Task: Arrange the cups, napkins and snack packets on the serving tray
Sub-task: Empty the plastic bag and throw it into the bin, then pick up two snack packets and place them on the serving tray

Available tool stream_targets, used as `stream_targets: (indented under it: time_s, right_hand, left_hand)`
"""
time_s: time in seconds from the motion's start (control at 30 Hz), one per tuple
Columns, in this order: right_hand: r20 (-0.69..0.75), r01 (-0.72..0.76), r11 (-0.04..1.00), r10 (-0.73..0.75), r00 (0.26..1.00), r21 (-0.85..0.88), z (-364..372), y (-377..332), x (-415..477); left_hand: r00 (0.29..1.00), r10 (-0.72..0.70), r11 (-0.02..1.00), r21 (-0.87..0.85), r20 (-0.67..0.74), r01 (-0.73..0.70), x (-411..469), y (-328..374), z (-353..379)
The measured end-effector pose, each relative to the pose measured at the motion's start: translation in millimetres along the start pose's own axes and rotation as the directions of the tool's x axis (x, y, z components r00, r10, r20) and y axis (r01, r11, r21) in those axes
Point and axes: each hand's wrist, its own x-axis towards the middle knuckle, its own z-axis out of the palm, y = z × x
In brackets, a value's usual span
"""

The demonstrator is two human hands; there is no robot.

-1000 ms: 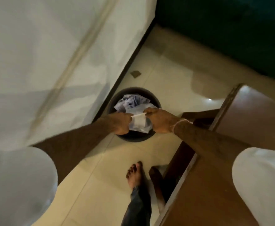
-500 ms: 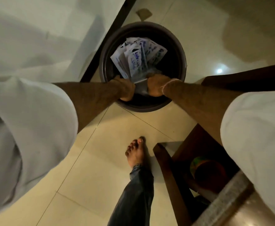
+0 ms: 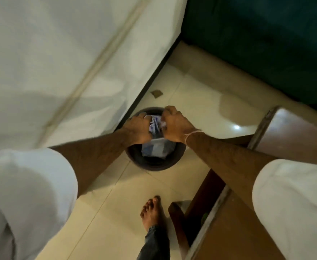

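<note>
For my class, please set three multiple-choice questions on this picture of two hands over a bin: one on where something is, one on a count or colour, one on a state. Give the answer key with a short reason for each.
1. Where does the dark round bin stand?
A. On the tiled floor beside the white bed
B. On top of the wooden table
C. On the bed

2. How many bare feet show on the floor?
A. None
B. One
C. Two

3. What are the two hands doing?
A. Hanging open at the sides
B. Gripping crumpled wrappers together above the bin
C. Resting flat on the table

Answers:
1 A: the bin sits on the floor, close to the edge of the bed.
2 B: a single foot is in view.
3 B: the left hand and right hand are closed on the wrappers.
</note>
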Motion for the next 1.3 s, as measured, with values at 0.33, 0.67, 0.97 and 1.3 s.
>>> stream_targets:
  time_s: [0.33,0.67,0.97,1.3]
  right_hand:
    - [-0.294,0.026,1.0,-0.027,0.955,-0.008,-238.6,-43.3,-113.3]
    - [-0.586,0.085,0.995,-0.103,0.804,-0.058,-473.4,-66.9,-304.8]
    - [-0.741,0.059,0.969,-0.221,0.634,-0.239,-633.9,-53.6,-538.9]
    - [-0.811,0.03,0.947,-0.291,0.508,-0.321,-693.7,-6.9,-732.5]
  left_hand:
    - [0.962,0.034,0.999,-0.018,-0.27,-0.04,-77.1,100.3,-235.8]
    - [0.826,0.127,0.989,0.009,-0.549,-0.146,-221.0,251.3,-450.6]
    - [0.638,0.221,0.97,0.095,-0.738,-0.226,-386.2,416.9,-579.6]
    - [0.477,0.315,0.94,0.201,-0.82,-0.276,-515.6,557.1,-601.1]
